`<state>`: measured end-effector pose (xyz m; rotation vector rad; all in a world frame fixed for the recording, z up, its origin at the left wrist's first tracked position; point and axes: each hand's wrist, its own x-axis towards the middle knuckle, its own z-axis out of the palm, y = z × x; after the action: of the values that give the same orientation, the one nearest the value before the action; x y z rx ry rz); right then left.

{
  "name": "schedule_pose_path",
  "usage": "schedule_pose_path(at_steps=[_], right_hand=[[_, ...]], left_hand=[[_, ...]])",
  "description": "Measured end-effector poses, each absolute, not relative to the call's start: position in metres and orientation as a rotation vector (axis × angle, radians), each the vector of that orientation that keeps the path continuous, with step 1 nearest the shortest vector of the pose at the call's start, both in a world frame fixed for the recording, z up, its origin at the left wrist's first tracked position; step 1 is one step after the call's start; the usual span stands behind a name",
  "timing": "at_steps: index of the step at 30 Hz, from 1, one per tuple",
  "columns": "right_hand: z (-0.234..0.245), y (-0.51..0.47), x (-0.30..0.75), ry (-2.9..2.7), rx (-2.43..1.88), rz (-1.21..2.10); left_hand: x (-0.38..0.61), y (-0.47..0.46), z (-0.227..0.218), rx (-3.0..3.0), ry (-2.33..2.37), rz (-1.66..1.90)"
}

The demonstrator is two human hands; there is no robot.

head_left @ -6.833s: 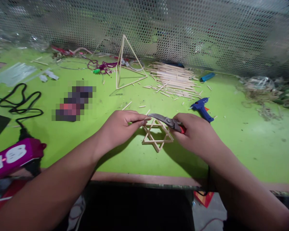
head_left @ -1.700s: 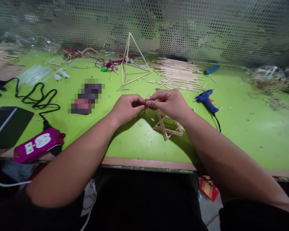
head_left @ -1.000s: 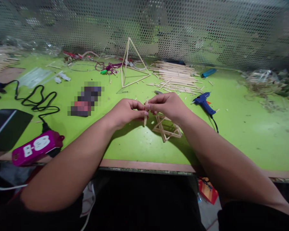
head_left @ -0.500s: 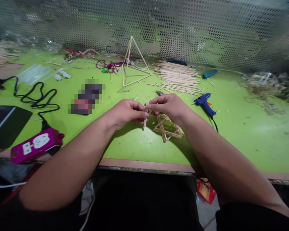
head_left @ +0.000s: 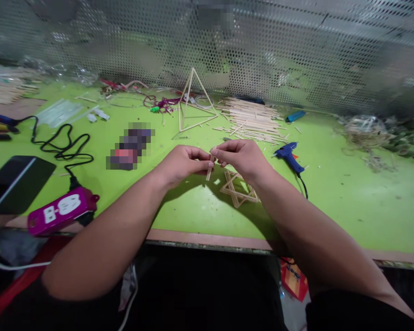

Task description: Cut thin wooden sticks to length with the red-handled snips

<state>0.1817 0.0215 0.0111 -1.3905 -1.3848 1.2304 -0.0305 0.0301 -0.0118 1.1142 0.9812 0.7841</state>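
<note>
Between my hands is a short bundle of thin wooden sticks, held roughly upright above the table. My left hand pinches it between thumb and fingers. The fingertips of my right hand close on its upper end, partly hiding it. Just below my right hand lies a star-shaped frame of wooden sticks, its right side near my forearm. Farther back stands a tall pyramid frame of sticks.
Loose wooden sticks are piled at the back. A blue glue gun lies right, its cord trailing forward. At left are a magenta power strip, a dark box-like object and a black cable. A perforated metal panel stands behind.
The camera view has shifted slightly, so the table things sit a little lower. Both hands keep their hold on the stick bundle, which leans slightly more now.
</note>
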Motion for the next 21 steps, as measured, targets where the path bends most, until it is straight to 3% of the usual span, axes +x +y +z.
schedule_pose_path(at_steps=[7,15,19,21], right_hand=[[0.044,0.04,0.19,-1.346,-1.486,1.104],[0.051,0.104,0.174,-1.635,-1.737,0.897],[0.052,0.136,0.165,-2.05,-1.675,0.595],[0.045,0.151,0.157,-2.122,-1.583,0.657]], left_hand=[[-0.069,0.05,0.011,1.541,1.542,1.057],[-0.059,0.041,0.01,2.069,1.821,0.292],[-0.055,0.036,0.0,2.084,1.842,0.236],[-0.056,0.035,-0.006,2.104,1.843,0.272]])
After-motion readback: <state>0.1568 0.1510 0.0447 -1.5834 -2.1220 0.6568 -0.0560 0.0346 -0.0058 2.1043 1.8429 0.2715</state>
